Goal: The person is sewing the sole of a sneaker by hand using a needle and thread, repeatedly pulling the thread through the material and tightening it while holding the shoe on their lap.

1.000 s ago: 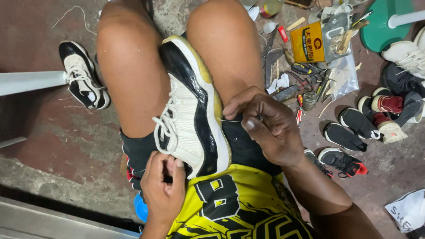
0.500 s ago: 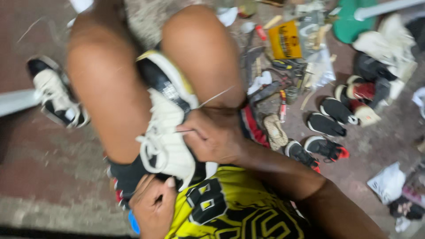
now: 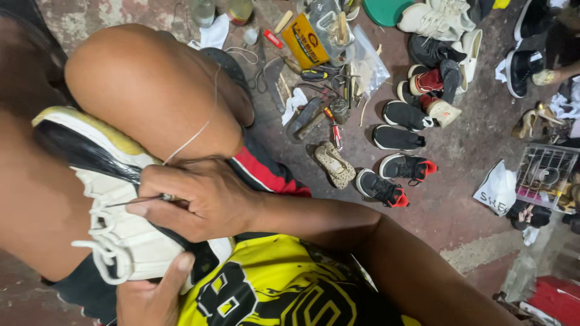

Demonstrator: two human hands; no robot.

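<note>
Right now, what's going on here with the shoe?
A person sits with a white and black sneaker wedged between their bare knees. The right hand pinches a thin metal awl or needle against the shoe's side, and a light thread runs up from that hand over the knee. The left hand steadies the shoe from below. Tools and several other shoes lie scattered on the floor beside them.

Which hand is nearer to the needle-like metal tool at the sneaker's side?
Right. The right hand pinches the thin metal tool against the white sneaker; the left hand sits lower, steadying the sneaker's end, apart from the tool.
</note>
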